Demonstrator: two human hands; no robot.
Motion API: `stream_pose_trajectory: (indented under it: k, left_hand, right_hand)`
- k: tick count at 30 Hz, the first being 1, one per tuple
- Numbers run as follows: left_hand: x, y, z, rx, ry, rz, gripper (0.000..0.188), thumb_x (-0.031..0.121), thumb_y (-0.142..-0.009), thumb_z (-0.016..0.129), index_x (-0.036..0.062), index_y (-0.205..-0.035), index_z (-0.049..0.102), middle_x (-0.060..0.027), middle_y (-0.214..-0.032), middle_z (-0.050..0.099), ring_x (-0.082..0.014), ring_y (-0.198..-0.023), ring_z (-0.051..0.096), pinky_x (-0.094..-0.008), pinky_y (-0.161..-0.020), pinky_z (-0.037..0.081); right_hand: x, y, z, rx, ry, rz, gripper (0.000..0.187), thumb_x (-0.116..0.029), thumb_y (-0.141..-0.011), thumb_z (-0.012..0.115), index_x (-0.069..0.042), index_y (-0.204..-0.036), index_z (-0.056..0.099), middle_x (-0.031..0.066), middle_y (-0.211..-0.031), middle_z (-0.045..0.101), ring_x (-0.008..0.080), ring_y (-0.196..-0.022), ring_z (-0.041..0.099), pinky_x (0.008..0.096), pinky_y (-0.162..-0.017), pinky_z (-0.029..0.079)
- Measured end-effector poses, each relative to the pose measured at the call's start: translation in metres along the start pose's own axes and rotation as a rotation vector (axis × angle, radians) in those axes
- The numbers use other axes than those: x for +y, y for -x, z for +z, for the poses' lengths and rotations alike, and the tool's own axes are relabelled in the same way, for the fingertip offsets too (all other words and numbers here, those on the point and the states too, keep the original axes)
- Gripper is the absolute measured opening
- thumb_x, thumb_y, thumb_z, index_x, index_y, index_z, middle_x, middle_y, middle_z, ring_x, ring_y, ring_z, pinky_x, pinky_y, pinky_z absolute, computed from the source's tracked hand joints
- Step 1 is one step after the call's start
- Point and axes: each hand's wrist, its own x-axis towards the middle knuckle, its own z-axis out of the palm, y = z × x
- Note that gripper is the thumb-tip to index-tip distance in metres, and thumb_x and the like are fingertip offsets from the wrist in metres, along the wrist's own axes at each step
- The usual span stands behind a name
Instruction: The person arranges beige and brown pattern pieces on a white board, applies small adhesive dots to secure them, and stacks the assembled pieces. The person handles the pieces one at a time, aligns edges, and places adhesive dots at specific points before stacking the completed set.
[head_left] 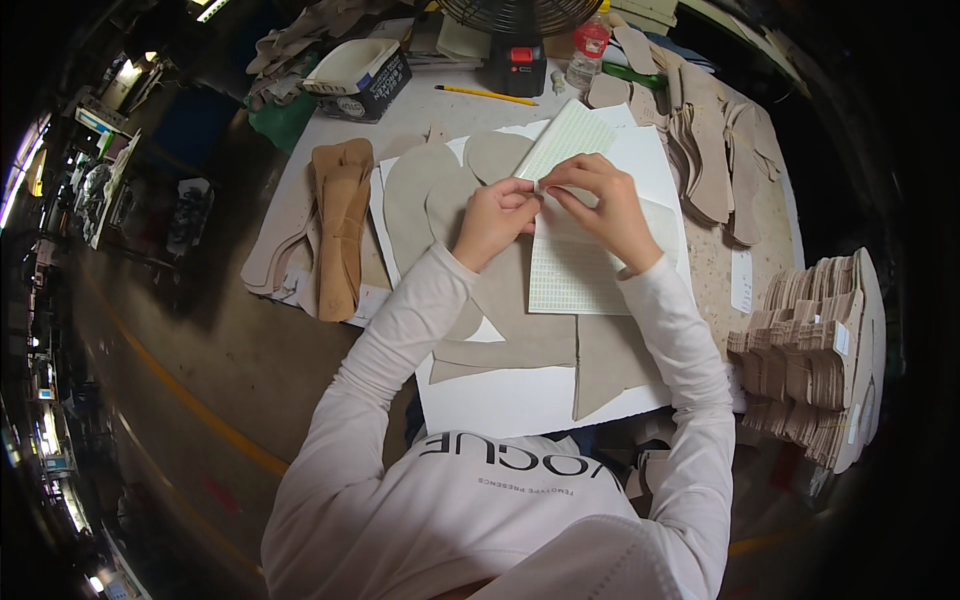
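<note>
My left hand [493, 222] and my right hand [606, 208] meet over the middle of the table, thumbs and fingers pinched together. A tiny whitish piece shows between their fingertips, too small to name. Beneath my right hand lie sheets printed in a fine green grid, one a flat sheet [572, 282] and the other a folded or overlapping sheet [572, 138] slanting away behind it. Flat grey-beige cut pieces [420, 190] of leather-like material spread under and left of my hands, over a white board [500, 405].
Brown curved pieces [342, 235] lie stacked on the left. A tub [358, 80], a yellow pencil [487, 95], a fan [520, 15] and a red-labelled bottle [588, 50] stand or lie at the back. More cut pieces [705, 150] lie right, with bundled stacks [810, 350] beyond the near right edge.
</note>
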Motion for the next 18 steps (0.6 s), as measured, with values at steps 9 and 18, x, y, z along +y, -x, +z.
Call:
stream_pose_trajectory:
  k: [9,18]
  left_hand:
    - [-0.002,0.004,0.003,0.035,0.063,0.037,0.017,0.012,-0.096,0.061,-0.0021,-0.104,0.065,-0.0006,-0.082,0.066,-0.0048,-0.071,0.060,-0.0204,-0.063,0.052]
    - [-0.002,0.004,0.001,0.081,-0.111,0.109,0.020,0.015,-0.097,0.060,-0.0027,-0.102,0.067,-0.0013,-0.082,0.066,-0.0061,-0.071,0.061,-0.0212,-0.066,0.054]
  right_hand:
    - [0.021,0.019,0.033,0.128,0.036,0.053,0.013,-0.007,-0.077,0.073,-0.007,-0.090,0.073,0.0049,-0.091,0.068,0.0245,-0.091,0.062,0.0353,-0.078,0.051]
    - [0.013,0.013,0.034,0.154,0.208,-0.055,0.012,-0.008,-0.074,0.075,-0.009,-0.085,0.070,0.0005,-0.091,0.066,0.0225,-0.095,0.061,0.0336,-0.076,0.052]
